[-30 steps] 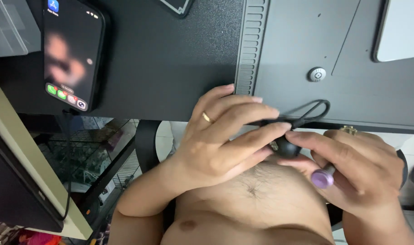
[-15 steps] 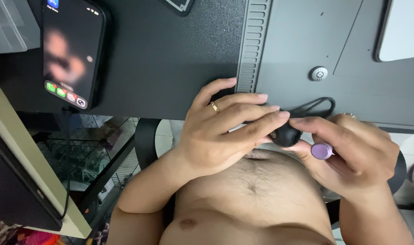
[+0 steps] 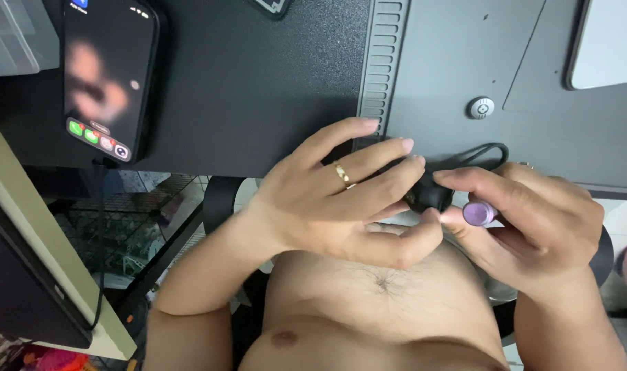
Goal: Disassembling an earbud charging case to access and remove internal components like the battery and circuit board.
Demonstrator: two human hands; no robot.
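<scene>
My left hand (image 3: 341,199), with a gold ring on one finger, pinches a small black rounded object (image 3: 429,197) between thumb and fingertips at the desk's front edge. A thin black looped cord (image 3: 480,151) runs from that object onto the desk. My right hand (image 3: 533,220) holds the same black object from the right side. A small purple cylinder (image 3: 478,213) is tucked between the right hand's fingers. Most of the black object is hidden by my fingers.
A phone (image 3: 107,75) with a lit screen lies on the black desk mat (image 3: 258,82) at the left. A grey desk surface (image 3: 451,62) with a ribbed strip (image 3: 381,62) and a round metal fitting (image 3: 481,108) lies ahead. A white item (image 3: 609,41) sits far right.
Both hands have shifted slightly up toward the desk edge while still gripping the black object. My left fingers have spread a little more.
</scene>
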